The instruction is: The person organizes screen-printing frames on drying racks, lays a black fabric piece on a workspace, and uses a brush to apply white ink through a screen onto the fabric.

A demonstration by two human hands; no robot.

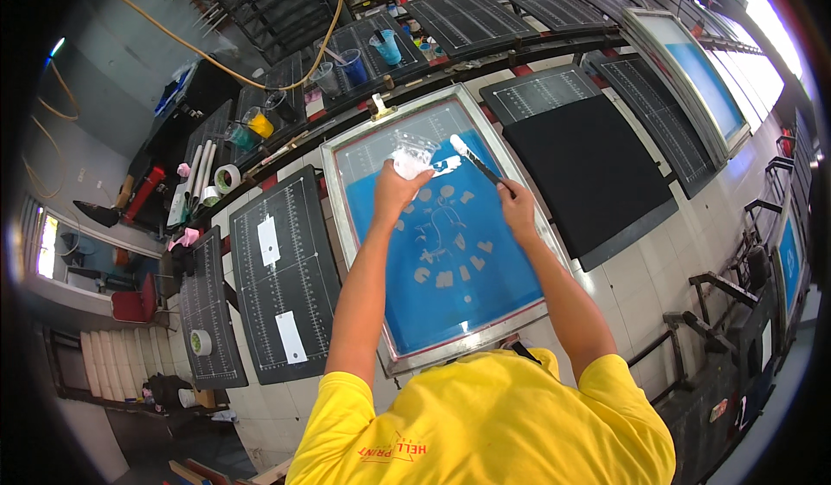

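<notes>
A silk-screen frame [485,307] with blue mesh lies in front of me, a pattern of small pale shapes in its middle. Over its upper part, my left hand [398,187] grips a clear plastic cup [414,150] tilted to the right, white ink inside it. White ink [447,166] lies at the cup's mouth; whether it touches the mesh I cannot tell. My right hand [517,208] is closed round the dark handle of a spatula [480,164], whose tip is coated with white ink and points up and left, just right of the cup.
A black cloth [589,173] covers a printing board at right. Left stands a ruled board [286,277] with two white tags. Behind are cups of blue [353,67] and yellow ink [259,122]. More screens [692,78] lean at far right. A hose [199,52] hangs upper left.
</notes>
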